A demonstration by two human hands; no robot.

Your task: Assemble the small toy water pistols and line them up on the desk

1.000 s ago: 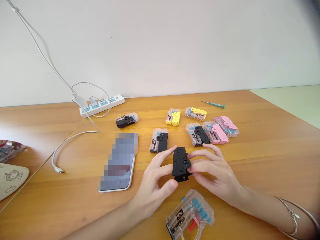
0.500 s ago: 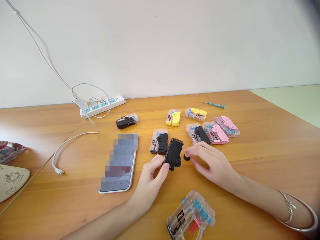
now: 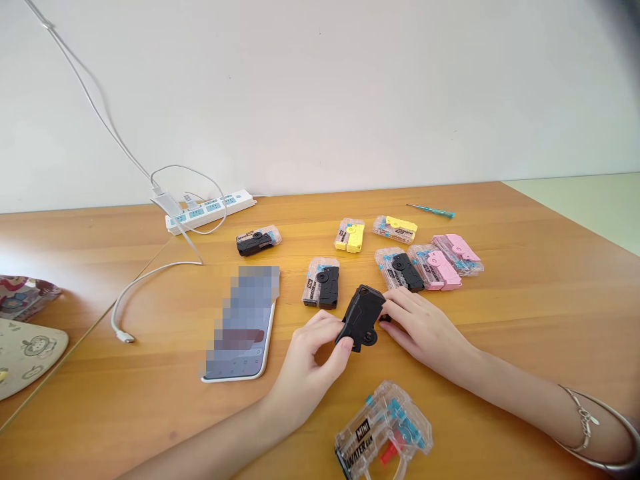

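Both hands on black gun shell (image 3: 363, 317), left hand (image 3: 305, 363) gripping, right hand (image 3: 425, 330) touching

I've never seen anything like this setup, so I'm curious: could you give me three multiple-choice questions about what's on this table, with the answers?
1. Where is the clear MINI WATER GUN toy?
A. On the power strip
B. On the table, in front of the hands
C. On top of the phone

2. How many pink-and-clear toy guns are there?
A. Two
B. Three
C. Five

3. What state is the black gun piece in?
A. Lying alone on the table
B. Sealed inside the clear toy
C. Held up between the left hand and right hand

Answers:
1. B, as it sits nearest the viewer, below both hands.
2. A, as two lie side by side at the right of the group.
3. C, as the fingers of both hands are on it, above the table.
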